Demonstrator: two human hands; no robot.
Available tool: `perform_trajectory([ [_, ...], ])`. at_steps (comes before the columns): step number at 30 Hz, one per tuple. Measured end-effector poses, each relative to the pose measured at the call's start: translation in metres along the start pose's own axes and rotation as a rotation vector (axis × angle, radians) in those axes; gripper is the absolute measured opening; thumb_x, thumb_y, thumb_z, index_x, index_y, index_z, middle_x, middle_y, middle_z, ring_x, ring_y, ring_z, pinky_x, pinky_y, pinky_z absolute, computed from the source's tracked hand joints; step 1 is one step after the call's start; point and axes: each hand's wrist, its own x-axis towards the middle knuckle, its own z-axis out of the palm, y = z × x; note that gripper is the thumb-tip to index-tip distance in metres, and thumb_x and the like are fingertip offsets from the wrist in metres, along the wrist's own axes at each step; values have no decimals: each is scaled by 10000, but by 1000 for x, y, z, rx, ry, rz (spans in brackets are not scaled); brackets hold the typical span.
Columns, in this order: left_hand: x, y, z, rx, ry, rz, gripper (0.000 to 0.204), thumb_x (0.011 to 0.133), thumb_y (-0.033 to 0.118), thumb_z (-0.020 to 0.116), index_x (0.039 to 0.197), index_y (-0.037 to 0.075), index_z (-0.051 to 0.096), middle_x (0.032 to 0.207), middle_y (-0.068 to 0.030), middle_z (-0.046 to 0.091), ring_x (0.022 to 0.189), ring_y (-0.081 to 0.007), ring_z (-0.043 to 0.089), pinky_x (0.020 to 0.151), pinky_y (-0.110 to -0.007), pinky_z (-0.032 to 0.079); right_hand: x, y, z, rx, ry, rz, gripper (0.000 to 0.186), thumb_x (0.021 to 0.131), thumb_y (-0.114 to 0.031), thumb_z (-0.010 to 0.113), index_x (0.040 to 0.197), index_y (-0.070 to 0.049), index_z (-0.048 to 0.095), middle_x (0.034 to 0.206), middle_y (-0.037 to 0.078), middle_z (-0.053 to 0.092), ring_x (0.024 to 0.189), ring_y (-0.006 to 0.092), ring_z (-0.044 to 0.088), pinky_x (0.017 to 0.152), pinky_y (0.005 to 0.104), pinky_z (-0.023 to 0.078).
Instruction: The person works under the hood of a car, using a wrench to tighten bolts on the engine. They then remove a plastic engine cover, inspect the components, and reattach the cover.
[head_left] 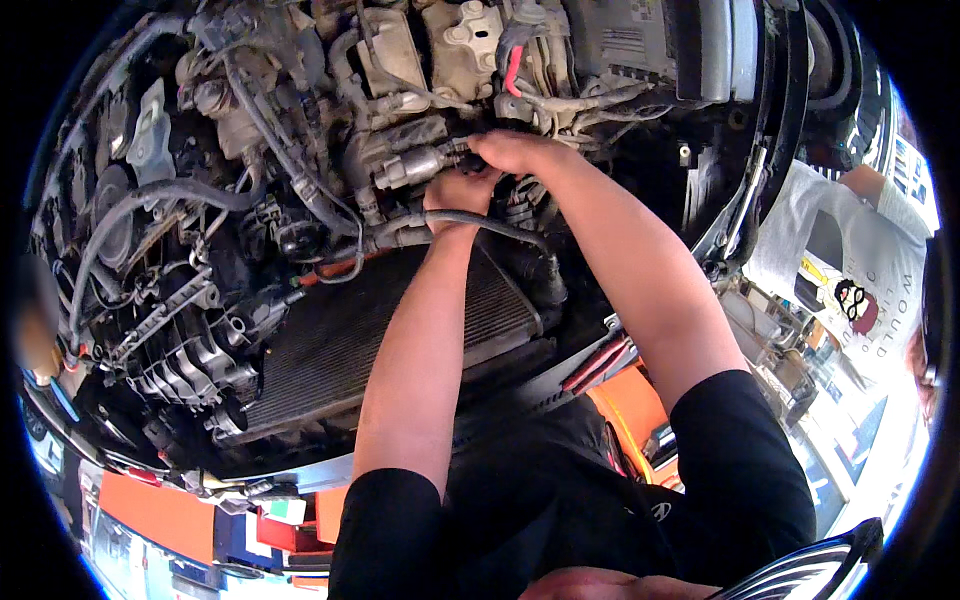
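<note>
Both of my hands are deep in an open engine bay, close together beside a silver cylindrical metal part (412, 168). My left hand (460, 195) is curled closed just below the right end of that part. Reaching over from the right, my right hand (512, 152) bends downward, its fingers closed toward the same spot. What the fingers grip is hidden behind the hands. A black hose (490, 222) crosses at my left wrist. Beneath my left forearm lies a finned radiator (340, 340).
Dusty engine parts, hoses and wires surround my hands. A red-sleeved cable (514, 70) rises above them. At left sits a black ribbed plastic part (190, 365). A person in a grey printed shirt (850, 260) stands at right. Orange cabinets (155, 515) show at lower left.
</note>
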Motion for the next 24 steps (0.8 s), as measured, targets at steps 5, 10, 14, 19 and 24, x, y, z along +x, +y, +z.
perform_trajectory([
  [5, -4, 6, 6, 11, -36, -227, 659, 834, 733, 657, 1063, 129, 795, 1029, -190, 770, 1050, -390, 727, 886, -476, 568, -7, 5, 1, -208, 1, -95, 605, 1090, -477, 276, 1377, -66, 615, 1462, 196, 603, 1355, 393, 554, 1132, 485, 408],
  [10, -4, 12, 0, 5, -77, -281, 801, 840, 823, 555, 1100, 106, 801, 1141, -224, 757, 1146, -391, 706, 987, -476, 534, 15, 19, 5, -206, 38, -143, 576, 1073, -458, 344, 1308, -23, 639, 1328, 206, 673, 1208, 364, 619, 1039, 471, 469],
  [14, -1, 13, -3, -61, -119, -335, 836, 835, 846, 529, 1157, 121, 790, 1235, -226, 730, 1199, -395, 682, 1037, -481, 505, 22, 20, 5, 41, -19, -4, 537, 1059, -439, 403, 1315, -30, 640, 1258, 177, 695, 1101, 311, 641, 901, 467, 542],
  [19, -8, 14, -6, -116, -69, -252, 776, 850, 720, 638, 1343, 124, 696, 1371, -199, 673, 1330, -369, 594, 1090, -454, 465, 8, 19, 12, 78, 99, -35, 615, 1088, -448, 293, 1264, 36, 629, 1275, 280, 677, 1168, 432, 645, 1028, 498, 478],
  [24, 11, -3, 12, -174, -163, -330, 703, 920, 614, 613, 1460, 163, 597, 1494, -112, 606, 1396, -340, 536, 1152, -424, 417, 6, 16, 7, -165, 106, -94, 618, 1091, -459, 299, 1287, 22, 633, 1342, 287, 640, 1261, 458, 596, 1075, 501, 447],
])
